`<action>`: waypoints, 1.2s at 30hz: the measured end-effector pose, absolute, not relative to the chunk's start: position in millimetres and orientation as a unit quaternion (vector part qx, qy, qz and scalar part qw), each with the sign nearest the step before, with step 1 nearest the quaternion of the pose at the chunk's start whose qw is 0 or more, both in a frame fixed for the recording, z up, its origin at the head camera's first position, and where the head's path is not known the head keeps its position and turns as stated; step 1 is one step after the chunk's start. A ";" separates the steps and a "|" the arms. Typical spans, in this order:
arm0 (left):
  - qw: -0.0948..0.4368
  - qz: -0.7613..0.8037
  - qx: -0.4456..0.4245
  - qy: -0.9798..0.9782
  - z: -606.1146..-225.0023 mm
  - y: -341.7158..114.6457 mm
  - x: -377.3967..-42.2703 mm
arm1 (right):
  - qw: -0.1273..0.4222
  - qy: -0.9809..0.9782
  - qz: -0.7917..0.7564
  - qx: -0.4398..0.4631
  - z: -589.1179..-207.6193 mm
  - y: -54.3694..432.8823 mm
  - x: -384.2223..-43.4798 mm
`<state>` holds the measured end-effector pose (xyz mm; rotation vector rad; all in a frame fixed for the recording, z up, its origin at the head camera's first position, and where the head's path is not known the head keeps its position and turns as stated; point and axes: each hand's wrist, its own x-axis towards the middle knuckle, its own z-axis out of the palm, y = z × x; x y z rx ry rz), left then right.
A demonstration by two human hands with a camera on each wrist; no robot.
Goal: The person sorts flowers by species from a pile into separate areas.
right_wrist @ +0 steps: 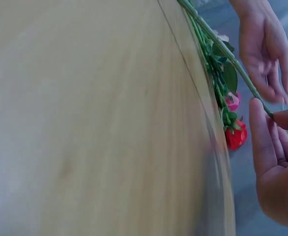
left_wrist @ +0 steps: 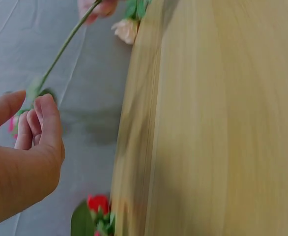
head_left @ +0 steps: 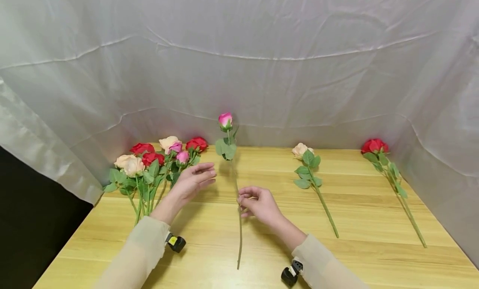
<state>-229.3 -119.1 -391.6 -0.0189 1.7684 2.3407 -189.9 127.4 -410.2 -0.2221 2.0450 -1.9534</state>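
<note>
A person's right hand (head_left: pixel 263 208) pinches the slim green stem (head_left: pixel 240 235) of a pink-and-white rose (head_left: pixel 226 149), held over the pale wood-grain tabletop (head_left: pixel 206 255). The left hand (head_left: pixel 192 183), fingers loosely extended, holds nothing beside it. A yellow patch (head_left: pixel 172 240) on the left wristband is too small to read.

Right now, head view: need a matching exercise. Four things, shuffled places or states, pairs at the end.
Things:
1. Lone pink rose
2. Lone peach rose
3. Lone red rose
4. Left hand

Places or states:
A. Farthest right of the flowers
B. Empty, nearest the bunch of roses
C. Stem pinched by the right hand
D. Lies between the other two lone roses

Pairs: 1-C, 2-D, 3-A, 4-B
</note>
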 end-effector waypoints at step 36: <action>0.102 0.509 0.017 0.855 -398.4 -248.2 -191.5 | 0.224 0.781 -0.583 -0.021 -414.1 138.8 -202.2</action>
